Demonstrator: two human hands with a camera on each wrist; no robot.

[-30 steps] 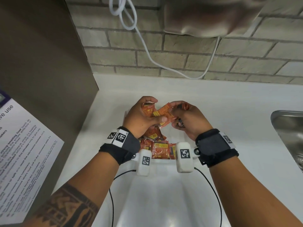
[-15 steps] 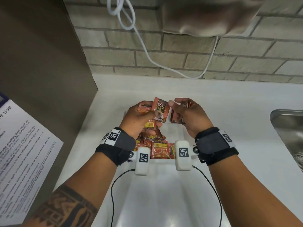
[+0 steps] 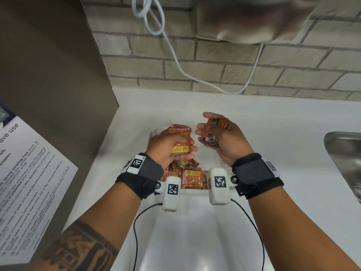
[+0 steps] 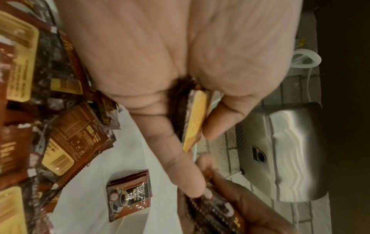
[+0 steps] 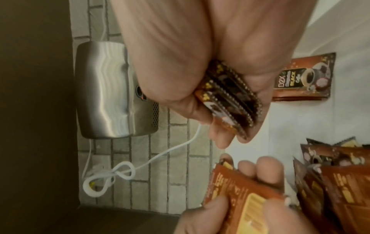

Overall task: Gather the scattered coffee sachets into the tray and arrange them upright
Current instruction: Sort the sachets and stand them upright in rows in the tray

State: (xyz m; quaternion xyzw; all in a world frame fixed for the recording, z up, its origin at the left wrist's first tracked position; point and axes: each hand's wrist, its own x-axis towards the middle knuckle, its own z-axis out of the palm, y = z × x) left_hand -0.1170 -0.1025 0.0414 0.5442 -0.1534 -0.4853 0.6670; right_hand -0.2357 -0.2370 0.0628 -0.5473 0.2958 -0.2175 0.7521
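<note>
Left hand (image 3: 172,147) and right hand (image 3: 220,137) side by side above the counter (image 3: 273,149), left one gripping a flat coffee sachet (image 3: 180,141), right one holding a small stack of sachets (image 5: 230,98). Beneath and before the hands, a heap of loose sachets (image 3: 190,178) (tray barely discernible). One single sachet (image 4: 129,196) lying apart on the counter. Metal sink (image 3: 345,159) far right; wall-mounted steel dryer (image 3: 252,18) behind, above; printed notice (image 3: 29,182) left.
</note>
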